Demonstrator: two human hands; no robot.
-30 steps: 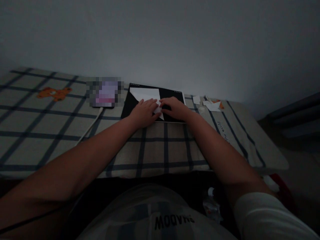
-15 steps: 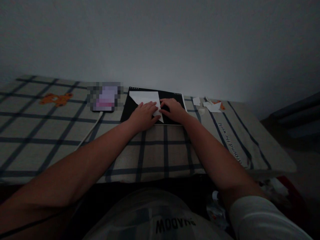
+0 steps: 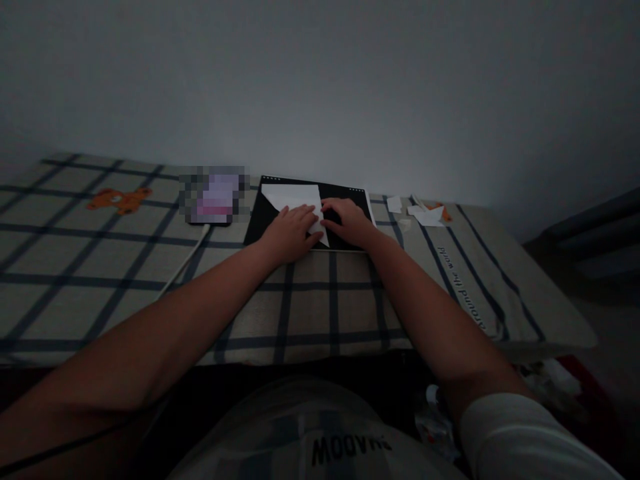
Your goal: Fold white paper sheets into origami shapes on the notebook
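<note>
A folded sheet of white paper [image 3: 293, 193] lies on a black spiral-hole pad or board [image 3: 257, 223] on the cloth-covered table. Its right edge runs straight, ending in a point near the front. My left hand [image 3: 293, 233] lies flat across the lower part of the paper, fingers stretched out, hiding some of it. At the paper's right edge is my right hand [image 3: 350, 220], its fingers bent. The thumb and forefinger tips touch or nearly touch that edge, with a gap between them.
To the left lies a phone [image 3: 215, 207], partly blurred out, with a white cable [image 3: 185, 263]. White paper scraps [image 3: 427, 215] lie right of the board. A checked cloth [image 3: 305, 313] covers the table against a wall [image 3: 320, 87]. A plastic bottle [image 3: 434, 420] stands below the front edge.
The whole view has shifted very slightly. Both hands and the paper keep nearly the same places.
</note>
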